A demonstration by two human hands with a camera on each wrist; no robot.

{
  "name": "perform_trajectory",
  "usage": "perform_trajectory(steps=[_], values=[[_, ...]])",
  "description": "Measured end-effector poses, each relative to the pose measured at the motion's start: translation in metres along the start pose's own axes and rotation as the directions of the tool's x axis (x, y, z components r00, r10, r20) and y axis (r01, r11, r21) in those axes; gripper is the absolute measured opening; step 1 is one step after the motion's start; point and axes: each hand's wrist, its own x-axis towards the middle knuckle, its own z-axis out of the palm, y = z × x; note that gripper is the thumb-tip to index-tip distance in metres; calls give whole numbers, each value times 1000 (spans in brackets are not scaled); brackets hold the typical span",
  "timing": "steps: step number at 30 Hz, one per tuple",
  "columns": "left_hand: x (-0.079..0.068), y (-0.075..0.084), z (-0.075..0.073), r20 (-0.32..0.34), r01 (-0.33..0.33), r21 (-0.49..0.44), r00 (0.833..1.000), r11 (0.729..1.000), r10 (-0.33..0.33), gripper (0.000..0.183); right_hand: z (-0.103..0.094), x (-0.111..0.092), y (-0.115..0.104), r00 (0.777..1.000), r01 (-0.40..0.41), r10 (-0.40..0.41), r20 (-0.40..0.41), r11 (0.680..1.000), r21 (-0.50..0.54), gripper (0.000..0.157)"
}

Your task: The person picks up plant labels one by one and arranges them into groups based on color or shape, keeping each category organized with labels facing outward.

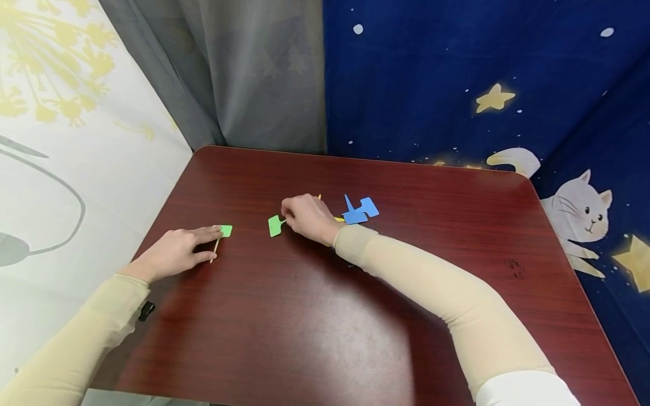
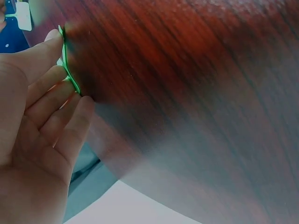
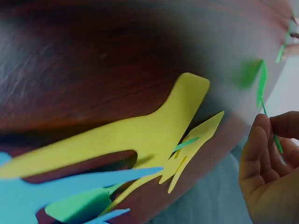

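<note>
My left hand (image 1: pixel 175 251) rests at the left of the table on a green T-shaped plant label (image 1: pixel 226 230). Its fingertips lie on the label's head, and the thumb is beside the tip of the thin stem. Between thumb and fingers of my right hand (image 1: pixel 310 217) is the stem of another green plant label (image 1: pixel 275 226), whose head sticks out to the left. Under the right wrist lies a loose pile: yellow labels (image 3: pixel 154 126), blue labels (image 1: pixel 355 217) and a green label (image 3: pixel 81 207) partly covered by them. The hand and forearm hide part of that pile in the head view.
The dark red wooden table (image 1: pixel 325 327) has rounded far corners. A grey curtain (image 1: pixel 264 73) and a blue curtain (image 1: pixel 421 79) with stars and a cat hang behind it. A white patterned cloth (image 1: pixel 76 197) borders the left side.
</note>
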Motion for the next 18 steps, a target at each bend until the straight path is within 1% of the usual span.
perform_trajectory(steps=[3, 5, 7, 11, 15, 18], values=[[0, 0, -1, 10, 6, 0, 1000, 1000, -6, 55, 5, -3, -4, 992, 128, -127, 22, 986, -106, 13], [0, 0, -2, 15, 12, 0, 1000, 1000, -12, 55, 8, -5, -7, 978, 207, -202, 42, 964, -165, 13], [0, 1, -3, 20, 14, -2, 1000, 1000, -14, 55, 10, -6, -11, 964, 266, -259, 62, 937, -227, 16], [1, 2, -3, 34, 21, -6, 999, 1000, -21, 56, 14, -11, -19, 937, 347, -335, 97, 872, -345, 19], [1, 2, -2, 47, 32, 9, 998, 999, -33, 53, 18, -14, -26, 914, 401, -385, 126, 818, -413, 21], [0, 3, -2, 49, 36, 23, 998, 999, -37, 51, 23, -15, -30, 899, 432, -411, 150, 784, -445, 23]])
